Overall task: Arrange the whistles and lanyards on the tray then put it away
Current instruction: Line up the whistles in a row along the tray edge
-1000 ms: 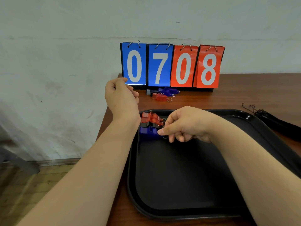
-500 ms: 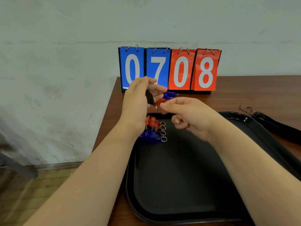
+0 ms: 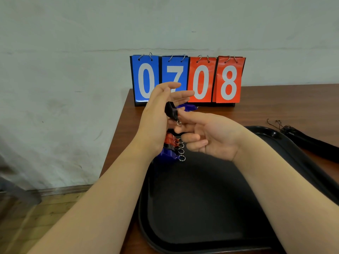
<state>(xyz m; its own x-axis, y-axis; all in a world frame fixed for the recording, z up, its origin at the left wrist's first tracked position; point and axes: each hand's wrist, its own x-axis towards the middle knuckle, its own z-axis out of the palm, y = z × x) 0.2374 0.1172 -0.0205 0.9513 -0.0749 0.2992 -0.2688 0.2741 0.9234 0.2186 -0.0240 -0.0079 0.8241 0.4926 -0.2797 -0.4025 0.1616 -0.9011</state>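
Now tray (image 3: 201, 208) sits at bench (image 3: 275, 107) left edge, whistle row (image 3: 171, 149) in its far-left corner. Left grip (image 3: 159, 110) has opened flat; right grip (image 3: 211, 140) pinches newly fetched black whistle (image 3: 170, 110) above row: next placement pending.

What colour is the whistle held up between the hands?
Black; the whistle shows best in head view.

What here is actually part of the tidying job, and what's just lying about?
Part of the job: black whistle between left hand and right hand; row of whistles; black tray; blue whistle; lanyards.
Lying about: flip scoreboard; wooden table.
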